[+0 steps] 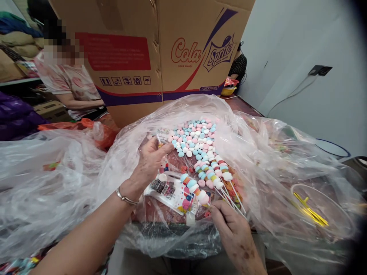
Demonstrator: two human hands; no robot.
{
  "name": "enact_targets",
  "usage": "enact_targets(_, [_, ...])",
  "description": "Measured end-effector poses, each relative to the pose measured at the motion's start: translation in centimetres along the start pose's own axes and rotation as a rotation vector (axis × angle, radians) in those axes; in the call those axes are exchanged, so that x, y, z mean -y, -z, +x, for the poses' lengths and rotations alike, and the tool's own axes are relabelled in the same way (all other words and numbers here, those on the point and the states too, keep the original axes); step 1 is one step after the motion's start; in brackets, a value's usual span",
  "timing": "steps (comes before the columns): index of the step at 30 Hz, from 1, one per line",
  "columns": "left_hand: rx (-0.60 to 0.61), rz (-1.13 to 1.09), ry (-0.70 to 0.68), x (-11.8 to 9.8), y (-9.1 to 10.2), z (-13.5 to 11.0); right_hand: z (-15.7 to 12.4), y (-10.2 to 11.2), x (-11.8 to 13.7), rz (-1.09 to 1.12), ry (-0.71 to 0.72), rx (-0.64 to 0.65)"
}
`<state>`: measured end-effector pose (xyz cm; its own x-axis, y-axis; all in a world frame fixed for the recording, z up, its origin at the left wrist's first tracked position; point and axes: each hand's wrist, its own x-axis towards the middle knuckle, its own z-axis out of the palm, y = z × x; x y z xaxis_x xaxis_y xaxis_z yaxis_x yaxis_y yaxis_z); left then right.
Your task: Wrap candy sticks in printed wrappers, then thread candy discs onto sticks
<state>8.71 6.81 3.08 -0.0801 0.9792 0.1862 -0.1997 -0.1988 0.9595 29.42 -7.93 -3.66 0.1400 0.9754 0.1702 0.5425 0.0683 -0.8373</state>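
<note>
My right hand (233,227) is closed in a pinch at the lower end of a candy skewer (192,187) threaded with blue, white, pink and orange pieces. That skewer lies over a white printed candy wrapper (166,193). Farther up, my left hand (151,162) has its thumb and fingers closed on another small printed wrapper (164,134). Several finished candy skewers (213,172) with white sticks rest together to the right. Behind them spread many loose pink, blue and white candies (193,139). What lies under my left palm is partly hidden.
A tall cardboard box (160,49) stands behind the candies. Clear plastic sheeting (183,244) wraps the work area and spreads to both sides. Gold twist ties (311,210) lie at right in a round clear container. Another person (74,88) sits at back left, near an orange bag (104,133).
</note>
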Motion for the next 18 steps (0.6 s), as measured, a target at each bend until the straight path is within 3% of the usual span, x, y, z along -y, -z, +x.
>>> enact_targets(4, [-0.031,0.006,0.110,-1.4,2.2,-1.1,0.4,0.1,0.8,0.100,-0.054,0.021])
enact_targets(10, [0.049,-0.313,0.516,-0.4,3.9,-5.3,0.8,-2.6,2.1,0.366,-0.238,0.065])
enact_targets(15, [-0.105,-0.257,0.350,0.4,4.1,-5.9,0.8,-4.5,3.6,0.358,-0.215,0.141])
enact_targets(18, [-0.032,-0.145,0.366,0.6,4.7,-5.2,0.7,-4.6,4.1,0.297,-0.197,0.120])
